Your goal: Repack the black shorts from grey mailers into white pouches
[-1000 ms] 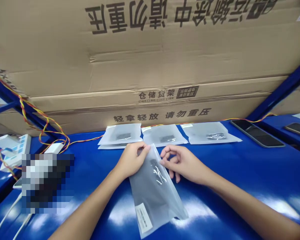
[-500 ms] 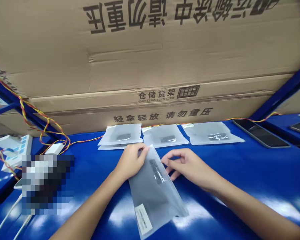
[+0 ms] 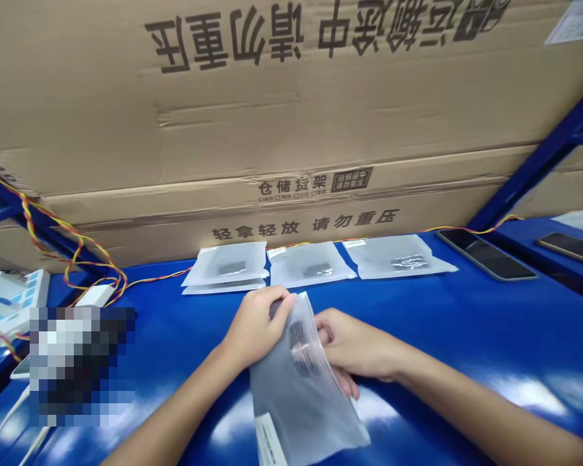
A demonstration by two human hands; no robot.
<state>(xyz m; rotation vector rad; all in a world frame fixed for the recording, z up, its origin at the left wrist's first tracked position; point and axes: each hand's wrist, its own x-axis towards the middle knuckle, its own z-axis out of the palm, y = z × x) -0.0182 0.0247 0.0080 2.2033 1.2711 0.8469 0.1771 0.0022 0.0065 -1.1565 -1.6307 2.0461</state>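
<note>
A frosted grey zip bag (image 3: 298,388) with a dark item inside and a white label (image 3: 269,440) near its lower end lies tilted on the blue table. My left hand (image 3: 260,327) pinches its upper corner. My right hand (image 3: 352,346) grips the bag's right edge, with the fingers tucked under the film and showing dimly through it. The dark item (image 3: 301,346) sits behind the film near my hands, and its shape is too blurred to tell. Beyond my hands, several similar sealed bags (image 3: 311,264) lie in a row.
Large printed cardboard cartons (image 3: 272,116) stand along the back of the blue table (image 3: 447,323). Two phones (image 3: 486,254) lie at the right. Twisted yellow-red wires (image 3: 78,265) run from a power strip (image 3: 17,301) at the left, beside a pixelated patch (image 3: 80,366).
My right hand has moved from beside the bag to under its right edge. The bag has swung more upright, and the view has shifted slightly.
</note>
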